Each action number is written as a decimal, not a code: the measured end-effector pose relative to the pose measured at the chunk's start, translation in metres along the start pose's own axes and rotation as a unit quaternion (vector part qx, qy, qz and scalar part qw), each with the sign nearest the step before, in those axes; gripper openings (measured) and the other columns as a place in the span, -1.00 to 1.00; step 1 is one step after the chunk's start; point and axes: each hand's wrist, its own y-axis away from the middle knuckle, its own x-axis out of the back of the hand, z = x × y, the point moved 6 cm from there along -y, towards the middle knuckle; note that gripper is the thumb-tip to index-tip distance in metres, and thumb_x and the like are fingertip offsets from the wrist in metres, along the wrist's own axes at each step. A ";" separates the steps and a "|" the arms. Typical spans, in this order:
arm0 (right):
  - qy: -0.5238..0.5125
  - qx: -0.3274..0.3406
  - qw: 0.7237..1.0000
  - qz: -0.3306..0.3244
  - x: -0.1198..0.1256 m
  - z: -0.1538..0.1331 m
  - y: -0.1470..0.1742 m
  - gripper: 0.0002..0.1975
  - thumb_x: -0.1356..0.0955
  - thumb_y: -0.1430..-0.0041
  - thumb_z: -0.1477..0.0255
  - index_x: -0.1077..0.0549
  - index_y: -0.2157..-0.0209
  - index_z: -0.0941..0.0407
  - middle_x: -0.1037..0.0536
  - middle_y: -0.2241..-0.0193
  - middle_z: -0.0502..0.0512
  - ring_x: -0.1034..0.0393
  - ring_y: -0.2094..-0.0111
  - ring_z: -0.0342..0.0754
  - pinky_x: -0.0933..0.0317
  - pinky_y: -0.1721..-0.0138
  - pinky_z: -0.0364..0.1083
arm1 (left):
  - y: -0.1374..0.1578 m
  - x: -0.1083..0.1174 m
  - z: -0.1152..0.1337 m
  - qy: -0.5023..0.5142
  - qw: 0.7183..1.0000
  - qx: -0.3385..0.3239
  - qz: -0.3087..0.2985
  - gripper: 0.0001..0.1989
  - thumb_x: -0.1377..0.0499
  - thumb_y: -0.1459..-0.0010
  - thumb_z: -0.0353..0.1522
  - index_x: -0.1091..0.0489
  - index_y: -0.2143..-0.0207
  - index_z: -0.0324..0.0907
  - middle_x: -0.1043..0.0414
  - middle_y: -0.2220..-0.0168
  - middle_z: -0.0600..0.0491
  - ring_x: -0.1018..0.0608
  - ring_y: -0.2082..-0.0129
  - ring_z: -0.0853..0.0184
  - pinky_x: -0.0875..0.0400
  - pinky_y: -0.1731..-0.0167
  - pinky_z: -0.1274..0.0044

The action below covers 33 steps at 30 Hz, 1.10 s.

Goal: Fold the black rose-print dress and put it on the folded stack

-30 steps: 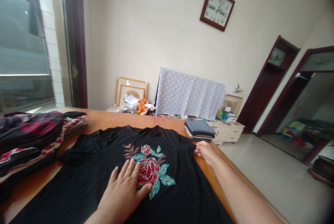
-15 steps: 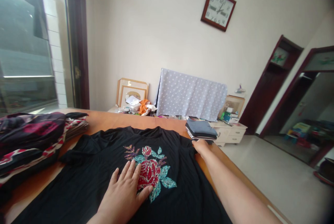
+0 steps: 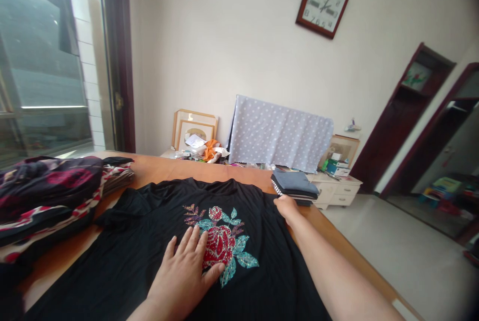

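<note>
A black T-shirt [image 3: 149, 241] lies spread on the wooden table, its neck toward the far edge. On its front is a red rose with teal leaves, covered in small shiny dots. My left hand [image 3: 183, 258] rests flat on the shirt beside the rose, fingers stretched and partly over the design. At the shirt's right sleeve, my right hand [image 3: 287, 207] has its fingers closed on the cloth; the fingertips are partly hidden. Just beyond it sits a small stack of folded clothes [image 3: 295, 183], blue-grey on top.
A large pile of patterned clothes [image 3: 56, 196] covers the left side of the wooden table [image 3: 164, 163]. Behind the table are picture frames [image 3: 194, 129], a dotted grey cloth [image 3: 280, 131] and a white drawer cabinet [image 3: 337, 193]. The table's right edge drops to a tiled floor.
My right hand has drawn the sleeve slightly inward, away from the folded stack; less sleeve shows past it. My left hand stays flat on the shirt. The view has turned a little left.
</note>
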 end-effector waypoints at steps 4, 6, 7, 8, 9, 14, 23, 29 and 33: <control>-0.018 0.019 0.999 0.044 0.009 -0.004 0.007 -0.75 -0.25 -0.19 0.24 -0.45 0.37 0.09 -0.53 0.46 0.06 -0.39 0.42 -0.05 -0.06 0.47 -0.18 | -0.001 0.000 0.000 0.005 1.000 0.001 0.005 -0.08 0.20 -0.18 0.25 -0.13 -0.36 -0.15 0.12 -0.42 -0.11 0.10 -0.43 0.00 0.27 -0.33 0.04; -0.013 0.030 0.998 0.060 0.016 -0.010 0.009 -0.78 -0.27 -0.20 0.23 -0.44 0.34 0.07 -0.53 0.45 0.06 -0.38 0.41 -0.04 -0.03 0.45 -0.17 | -0.001 0.000 0.000 0.006 1.000 0.002 0.005 -0.08 0.20 -0.18 0.24 -0.13 -0.36 -0.15 0.12 -0.42 -0.11 0.10 -0.43 0.00 0.27 -0.33 0.04; -0.008 0.037 0.997 0.066 0.020 -0.014 0.010 -0.79 -0.28 -0.21 0.22 -0.44 0.32 0.06 -0.53 0.44 0.06 -0.37 0.40 -0.04 -0.02 0.44 -0.17 | 0.000 0.000 0.000 0.006 1.000 0.003 0.005 -0.08 0.20 -0.18 0.24 -0.13 -0.36 -0.15 0.11 -0.42 -0.11 0.10 -0.42 0.00 0.27 -0.33 0.04; -0.002 0.044 0.997 0.071 0.024 -0.019 0.012 -0.79 -0.28 -0.22 0.22 -0.44 0.30 0.04 -0.53 0.44 0.06 -0.37 0.40 -0.03 -0.01 0.44 -0.16 | 0.000 0.000 0.000 0.006 1.000 0.003 0.004 -0.08 0.20 -0.18 0.24 -0.13 -0.36 -0.15 0.10 -0.41 -0.11 0.10 -0.42 0.00 0.27 -0.33 0.05; 0.002 0.051 0.996 0.075 0.027 -0.025 0.015 -0.80 -0.28 -0.24 0.21 -0.44 0.27 0.02 -0.53 0.43 0.06 -0.37 0.39 -0.03 0.00 0.43 -0.16 | 0.000 0.001 0.000 0.007 1.000 0.003 0.004 -0.08 0.20 -0.18 0.24 -0.13 -0.36 -0.14 0.10 -0.41 -0.12 0.09 -0.42 -0.01 0.27 -0.33 0.05; 0.059 0.178 0.978 0.092 0.038 -0.079 0.050 -0.80 -0.26 -0.29 0.22 -0.48 0.22 -0.03 -0.57 0.33 0.03 -0.39 0.35 -0.04 -0.01 0.37 -0.14 | 0.001 0.001 0.000 0.009 1.000 0.002 0.005 -0.08 0.21 -0.18 0.25 -0.13 -0.36 -0.15 0.10 -0.41 -0.13 0.10 -0.42 -0.01 0.26 -0.33 0.04; -0.059 0.230 0.968 0.081 0.051 -0.091 0.071 -0.67 -0.24 -0.31 0.17 -0.50 0.38 0.03 -0.53 0.51 -0.02 -0.37 0.43 -0.08 -0.04 0.40 -0.18 | 0.001 0.000 -0.001 0.011 1.000 -0.001 0.012 -0.08 0.22 -0.17 0.25 -0.14 -0.36 -0.14 0.08 -0.41 -0.13 0.08 -0.42 0.00 0.26 -0.33 0.05; -0.005 0.200 0.979 0.040 0.042 -0.069 0.055 -0.78 -0.28 -0.25 0.26 -0.50 0.35 0.04 -0.56 0.42 0.02 -0.41 0.37 -0.04 -0.07 0.37 -0.16 | 0.001 -0.001 -0.002 0.017 1.000 -0.001 0.017 -0.08 0.20 -0.17 0.24 -0.16 -0.35 -0.14 0.06 -0.41 -0.13 0.08 -0.42 -0.02 0.27 -0.33 0.05; 0.037 0.253 0.967 0.004 0.023 -0.081 0.064 -0.81 -0.39 -0.13 0.23 -0.51 0.27 0.02 -0.54 0.28 0.05 -0.40 0.26 -0.04 -0.10 0.27 -0.15 | 0.001 -0.001 -0.002 0.019 1.000 0.000 0.015 -0.08 0.19 -0.17 0.24 -0.15 -0.35 -0.14 0.08 -0.41 -0.14 0.08 -0.42 -0.01 0.28 -0.33 0.06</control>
